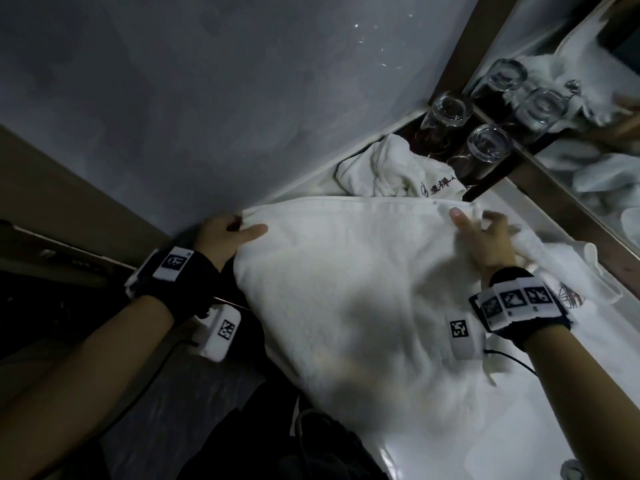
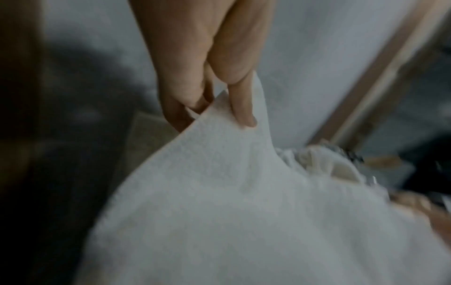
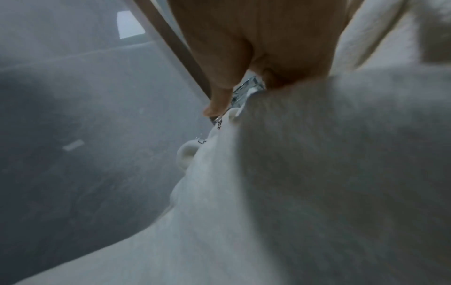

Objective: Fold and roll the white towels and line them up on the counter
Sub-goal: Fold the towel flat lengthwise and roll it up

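- Head view shows a crumpled towel (image 1: 384,168) with dark embroidered lettering lying on the white counter (image 1: 450,427) against the grey wall (image 1: 242,98), just beyond the far edge of the spread towel (image 1: 346,289).
- Two upturned glasses (image 1: 488,147) stand on a dark tray beside the crumpled towel, next to a mirror (image 1: 588,150) that doubles them.
- Another white cloth with a reddish emblem (image 1: 568,296) lies under the right wrist.
- The spread towel lies across the counter, its near part hanging off the front edge.
- Left hand (image 1: 225,237) pinches the towel's far-left corner, thumb on top and fingers (image 2: 180,108) curled beneath.
- Right hand (image 1: 485,237) grips the far-right corner; cloth bunches under the curled fingers while the thumb (image 3: 217,100) points out straight.
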`<state>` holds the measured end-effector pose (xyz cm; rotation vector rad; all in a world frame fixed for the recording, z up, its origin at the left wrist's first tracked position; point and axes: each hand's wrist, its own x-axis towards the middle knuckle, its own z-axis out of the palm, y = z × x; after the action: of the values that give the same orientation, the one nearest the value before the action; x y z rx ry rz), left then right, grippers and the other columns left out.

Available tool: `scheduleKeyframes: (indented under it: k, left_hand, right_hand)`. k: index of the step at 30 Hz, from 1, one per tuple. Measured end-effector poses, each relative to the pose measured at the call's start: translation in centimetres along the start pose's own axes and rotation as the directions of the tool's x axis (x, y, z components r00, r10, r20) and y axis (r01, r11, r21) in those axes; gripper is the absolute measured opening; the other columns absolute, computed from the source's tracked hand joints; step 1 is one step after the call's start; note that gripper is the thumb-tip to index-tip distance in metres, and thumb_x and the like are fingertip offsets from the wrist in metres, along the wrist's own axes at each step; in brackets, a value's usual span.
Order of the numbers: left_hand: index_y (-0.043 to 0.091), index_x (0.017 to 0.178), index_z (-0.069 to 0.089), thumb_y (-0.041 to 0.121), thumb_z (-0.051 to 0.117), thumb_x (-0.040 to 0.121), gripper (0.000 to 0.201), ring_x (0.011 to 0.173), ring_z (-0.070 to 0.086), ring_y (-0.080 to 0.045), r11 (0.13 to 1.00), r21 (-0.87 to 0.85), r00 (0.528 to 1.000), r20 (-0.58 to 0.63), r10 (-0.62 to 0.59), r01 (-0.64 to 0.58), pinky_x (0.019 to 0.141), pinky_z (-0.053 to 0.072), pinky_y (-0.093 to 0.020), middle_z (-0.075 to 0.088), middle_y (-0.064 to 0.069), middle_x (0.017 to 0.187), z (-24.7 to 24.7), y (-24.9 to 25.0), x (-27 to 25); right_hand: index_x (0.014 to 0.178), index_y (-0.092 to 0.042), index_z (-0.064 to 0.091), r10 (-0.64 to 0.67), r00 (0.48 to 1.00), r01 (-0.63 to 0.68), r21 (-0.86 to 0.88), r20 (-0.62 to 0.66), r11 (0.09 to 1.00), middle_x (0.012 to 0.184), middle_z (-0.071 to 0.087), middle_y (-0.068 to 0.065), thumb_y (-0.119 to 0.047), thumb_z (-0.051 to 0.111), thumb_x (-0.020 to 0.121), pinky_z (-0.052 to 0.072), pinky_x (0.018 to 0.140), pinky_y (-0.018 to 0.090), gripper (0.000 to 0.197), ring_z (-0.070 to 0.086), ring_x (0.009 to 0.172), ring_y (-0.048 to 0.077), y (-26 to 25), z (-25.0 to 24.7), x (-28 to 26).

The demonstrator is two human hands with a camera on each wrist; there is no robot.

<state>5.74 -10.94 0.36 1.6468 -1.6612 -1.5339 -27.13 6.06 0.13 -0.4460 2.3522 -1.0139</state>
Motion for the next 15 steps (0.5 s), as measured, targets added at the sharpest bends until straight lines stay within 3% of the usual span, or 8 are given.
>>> scheduleKeyframes:
  k: [3,5,7,10,13,15]
  left_hand:
    - [0.001,0.127,0.049,0.029,0.047,0.095,0.043,0.123,0.049,-0.03,1.0,-0.025,1.0,-0.001,0.004,-0.004,0.109,0.035,-0.047,0.053,-0.019,0.131,1.8,0.3,-0.9]
    - [0.003,0.138,0.034,0.033,0.035,0.098,0.05,0.134,0.035,-0.027,0.995,0.101,1.0,-0.007,-0.007,0.008,0.117,0.02,-0.039,0.038,-0.017,0.145,2.8,0.4,-1.3]
    - [0.001,0.138,0.031,0.03,0.032,0.099,0.048,0.136,0.032,-0.027,0.977,0.214,0.999,-0.044,0.006,0.004,0.111,0.017,-0.026,0.033,-0.018,0.147,3.5,0.3,-1.7]
    - [-0.004,0.129,0.036,0.027,0.032,0.1,0.043,0.126,0.042,-0.034,0.968,0.251,0.995,-0.091,0.03,-0.006,0.1,0.031,-0.03,0.043,-0.026,0.137,4.2,0.5,-2.9]
    - [-0.002,0.13,0.037,0.028,0.033,0.099,0.043,0.124,0.045,-0.034,0.98,0.2,0.997,-0.073,0.015,0.0,0.1,0.035,-0.033,0.046,-0.024,0.134,4.0,0.6,-3.8]
    - [0.001,0.13,0.038,0.025,0.038,0.098,0.04,0.126,0.043,-0.033,0.993,0.111,0.998,-0.055,-0.039,0.045,0.104,0.034,-0.036,0.045,-0.021,0.136,3.6,0.6,-4.1]
  right_hand:
    - [0.113,0.002,0.054,0.11,0.977,-0.069,-0.216,0.184,0.974,0.112,0.061,0.017,-0.064,0.066,0.067,0.049,0.089,0.044,0.082,0.059,0.103,0.033,0.5,-0.4,-0.7]
    - [0.093,-0.002,0.058,0.115,0.957,-0.038,-0.279,0.266,0.96,0.103,0.064,0.017,-0.055,0.073,0.068,0.049,0.091,0.044,0.061,0.061,0.096,0.032,1.4,-0.6,-1.4]
    - [0.096,-0.005,0.055,0.076,0.956,-0.008,-0.236,0.283,0.972,0.1,0.062,0.016,-0.035,0.073,0.076,0.047,0.093,0.048,0.04,0.059,0.1,0.035,2.4,-0.6,-2.3]
    - [0.113,-0.001,0.041,-0.102,0.978,0.146,-0.251,0.179,0.957,0.104,0.058,0.023,-0.025,0.061,0.088,0.044,0.086,0.043,0.041,0.055,0.102,0.038,3.0,-0.9,-3.0]
    - [0.115,0.002,0.033,-0.375,0.917,0.393,-0.156,0.136,0.906,0.078,0.055,0.013,-0.018,0.058,0.09,0.037,0.063,0.03,0.041,0.056,0.074,0.025,2.5,-1.3,-3.9]
    - [0.118,0.003,0.027,-0.521,0.848,0.528,-0.071,0.097,0.846,0.063,0.051,0.006,-0.008,0.056,0.09,0.034,0.051,0.02,0.042,0.052,0.048,0.004,2.1,-1.6,-4.5]
